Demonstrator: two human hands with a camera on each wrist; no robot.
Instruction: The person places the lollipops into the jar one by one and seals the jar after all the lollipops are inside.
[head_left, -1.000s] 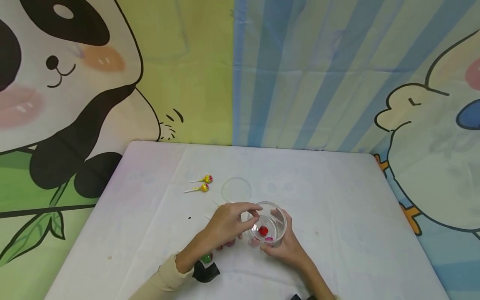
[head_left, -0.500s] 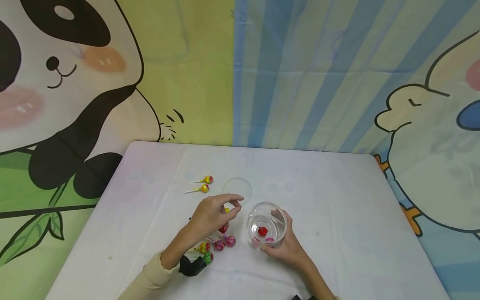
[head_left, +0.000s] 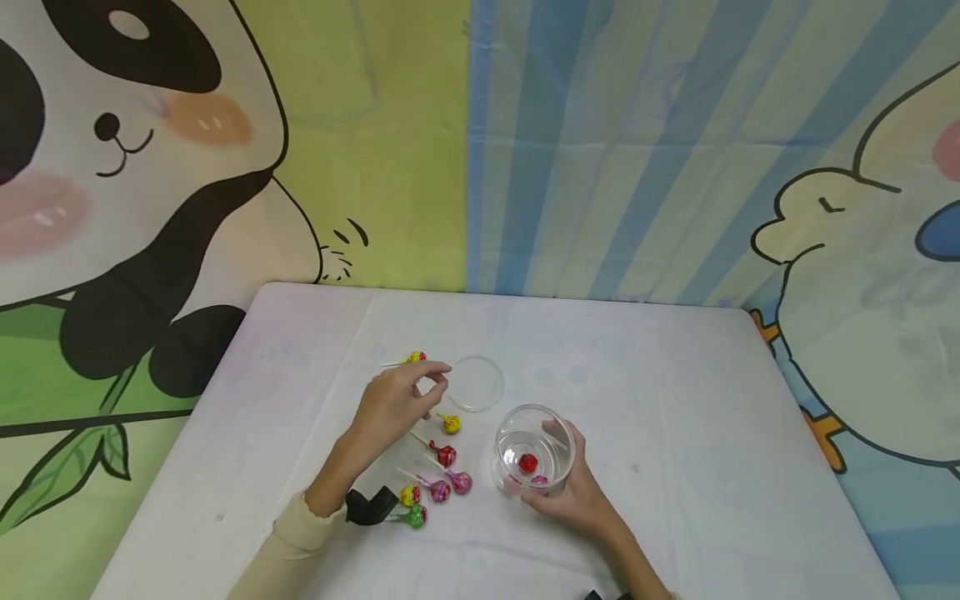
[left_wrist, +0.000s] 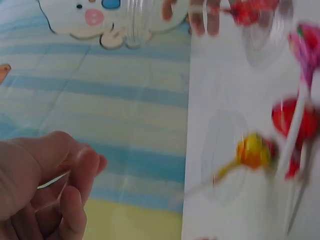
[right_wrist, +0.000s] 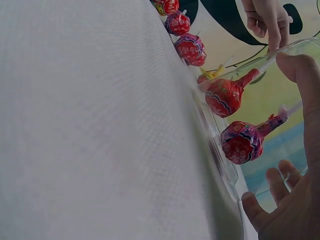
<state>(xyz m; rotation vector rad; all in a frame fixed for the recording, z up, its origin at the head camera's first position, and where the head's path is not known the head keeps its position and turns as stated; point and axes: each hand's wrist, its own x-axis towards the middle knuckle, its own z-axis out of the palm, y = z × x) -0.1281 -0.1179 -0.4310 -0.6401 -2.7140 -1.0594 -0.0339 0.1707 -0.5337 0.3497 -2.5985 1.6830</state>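
Note:
My right hand (head_left: 573,487) holds a clear cup (head_left: 553,454) upright on the white table, fingers and thumb curled round its side. Inside stand a red lollipop (right_wrist: 223,97) and a purple-red lollipop (right_wrist: 242,142), heads down with sticks up, in the right wrist view. To the cup's left, my left hand (head_left: 386,412) hovers over the table with fingers loosely bent and nothing in them. It partly covers a yellow lollipop (head_left: 417,357) at the back. Just right of its fingertips lies a clear round lid (head_left: 476,385).
A column of lollipops lies between the left forearm and the cup: yellow (head_left: 452,424), red (head_left: 446,455), two purple-pink ones, yellow-red (head_left: 409,495) and green (head_left: 416,516). A black band (head_left: 371,507) is on the left wrist. Cartoon-printed cloth (head_left: 600,150) hangs behind the table.
The left hand has moved from over the cup's rim leftward and back towards the yellow lollipops, uncovering the column of lollipops. The right hand and cup have stayed put.

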